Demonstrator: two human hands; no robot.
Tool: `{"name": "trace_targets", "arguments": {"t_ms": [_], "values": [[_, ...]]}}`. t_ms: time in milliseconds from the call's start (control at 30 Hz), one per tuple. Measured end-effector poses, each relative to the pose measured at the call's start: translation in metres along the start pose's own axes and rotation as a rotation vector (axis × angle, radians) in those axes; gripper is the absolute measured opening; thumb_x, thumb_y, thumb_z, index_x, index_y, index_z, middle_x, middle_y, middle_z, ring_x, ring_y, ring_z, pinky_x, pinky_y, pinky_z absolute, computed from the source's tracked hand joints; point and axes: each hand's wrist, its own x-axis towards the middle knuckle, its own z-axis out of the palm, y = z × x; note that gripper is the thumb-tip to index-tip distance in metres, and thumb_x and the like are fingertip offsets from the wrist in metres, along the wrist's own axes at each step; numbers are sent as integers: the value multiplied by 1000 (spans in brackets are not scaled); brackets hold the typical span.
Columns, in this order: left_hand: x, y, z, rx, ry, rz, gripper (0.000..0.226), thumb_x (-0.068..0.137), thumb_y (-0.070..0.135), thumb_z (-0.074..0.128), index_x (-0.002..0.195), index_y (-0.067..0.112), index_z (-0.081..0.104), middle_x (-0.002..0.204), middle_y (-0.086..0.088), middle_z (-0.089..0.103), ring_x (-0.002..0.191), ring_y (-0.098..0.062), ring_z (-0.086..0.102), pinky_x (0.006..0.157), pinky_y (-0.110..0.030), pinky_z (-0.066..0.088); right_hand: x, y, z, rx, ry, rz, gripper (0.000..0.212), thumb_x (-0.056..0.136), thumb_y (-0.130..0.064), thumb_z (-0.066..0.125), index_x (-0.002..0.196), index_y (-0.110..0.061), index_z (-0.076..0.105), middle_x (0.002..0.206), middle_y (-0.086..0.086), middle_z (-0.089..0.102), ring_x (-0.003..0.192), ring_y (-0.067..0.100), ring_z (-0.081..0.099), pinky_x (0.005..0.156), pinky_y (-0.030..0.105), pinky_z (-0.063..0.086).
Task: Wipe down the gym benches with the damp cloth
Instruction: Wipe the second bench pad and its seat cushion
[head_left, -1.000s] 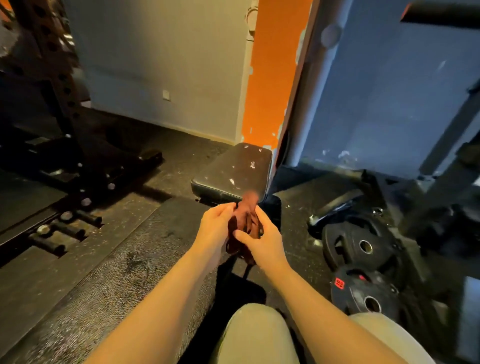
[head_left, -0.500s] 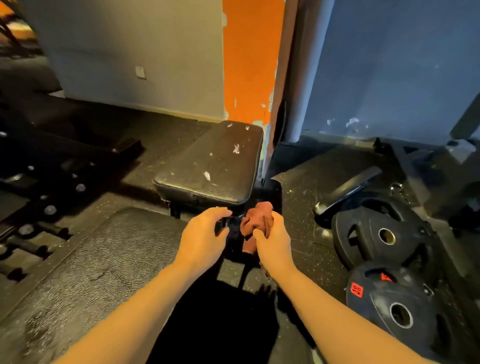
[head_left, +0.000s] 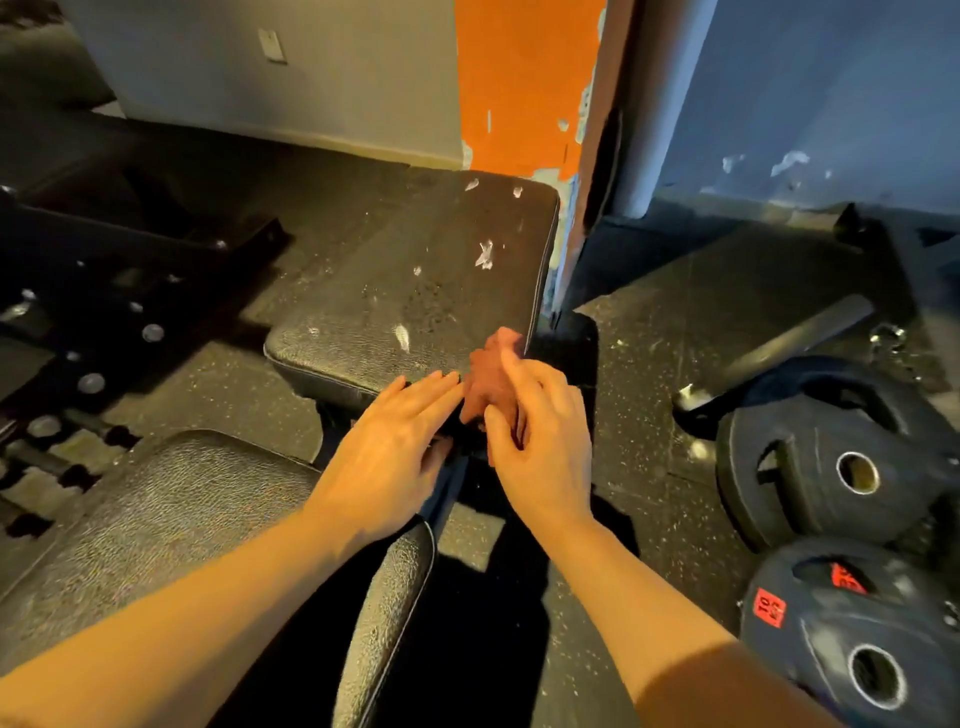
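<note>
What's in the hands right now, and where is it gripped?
The right hand grips the bunched reddish cloth around its lower part. The left hand holds nothing.

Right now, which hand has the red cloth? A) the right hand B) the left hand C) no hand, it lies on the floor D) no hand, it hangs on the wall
A: the right hand has its fingers curled round the bunched red cloth at the near corner of the bench pad, while the left hand is beside it with straight fingers, holding nothing.
</note>
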Motion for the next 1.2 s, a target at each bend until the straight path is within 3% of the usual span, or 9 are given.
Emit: {"name": "trace_targets", "arguments": {"t_ms": [100, 267, 367, 467, 600, 733, 867, 1033, 1200], "values": [[-1, 1, 0, 23, 86, -22, 59, 89, 15, 64, 144, 16, 43, 147, 0, 46, 137, -15, 39, 118, -23, 8, 20, 6, -13, -55, -67, -57, 37, 93, -30, 54, 129, -34, 58, 133, -11, 50, 109, 16, 46, 81, 36, 52], [-1, 4, -2, 30, 177, -95, 49, 79, 9, 72, 125, 7, 57, 126, -7, 59, 115, -19, 47, 110, -24, 18, 30, -11, -6, -141, -82, 12, 29, 93, -23, 57, 120, -29, 66, 142, -11, 46, 112, 4, 33, 87, 20, 37], [-2, 7, -5, -6, 172, -105, 44, 80, 9, 69, 122, 12, 57, 123, -3, 58, 111, -20, 49, 103, -19, 21, 11, -21, -1, -85, -69, -150, 31, 91, -13, 58, 119, -21, 68, 133, -1, 56, 117, 12, 44, 98, 28, 37], [-2, 6, -6, -25, 175, -102, 45, 81, 11, 65, 125, 15, 55, 124, 1, 56, 112, -18, 48, 104, -16, 16, 31, -16, -4, -68, -137, -19, 30, 94, -19, 55, 122, -23, 66, 135, 0, 51, 101, -11, 39, 80, 1, 31], [-3, 10, -10, -7, 161, -131, 39, 81, 10, 65, 119, 11, 59, 120, -2, 60, 111, -19, 52, 109, -21, 16, 76, 5, 5, -183, -146, 177, 26, 95, -28, 50, 114, -34, 67, 135, -5, 49, 97, 7, 41, 73, 19, 33], [-2, 9, -9, -38, 161, -122, 47, 81, 11, 66, 126, 19, 57, 127, 6, 57, 116, -8, 48, 114, -19, 8, 61, 3, 9, -326, -154, -28, 27, 95, -32, 47, 114, -30, 65, 131, -8, 51, 106, 11, 35, 84, 18, 27], [0, 5, -7, -54, 153, -96, 63, 80, 15, 66, 140, 24, 47, 138, 14, 49, 126, -1, 38, 116, -14, 2, 54, 4, -10, -318, -139, -285, 27, 95, -32, 47, 104, -27, 71, 120, -10, 62, 103, 19, 45, 84, 33, 42], [-4, 8, -7, 40, 177, -176, 60, 80, 19, 73, 137, 18, 54, 142, 5, 51, 133, -9, 40, 115, -28, 2, 111, 10, 5, -334, -236, -112, 27, 95, -27, 50, 114, -28, 68, 132, -5, 52, 121, 22, 43, 101, 41, 36], [-2, 7, -7, -2, 193, -152, 59, 84, 17, 65, 140, 21, 49, 144, 10, 47, 133, -6, 38, 115, -17, 0, 90, 5, 9, -268, -303, -198, 23, 94, -34, 53, 110, -25, 67, 120, -6, 53, 96, 3, 34, 83, 12, 31]]}}
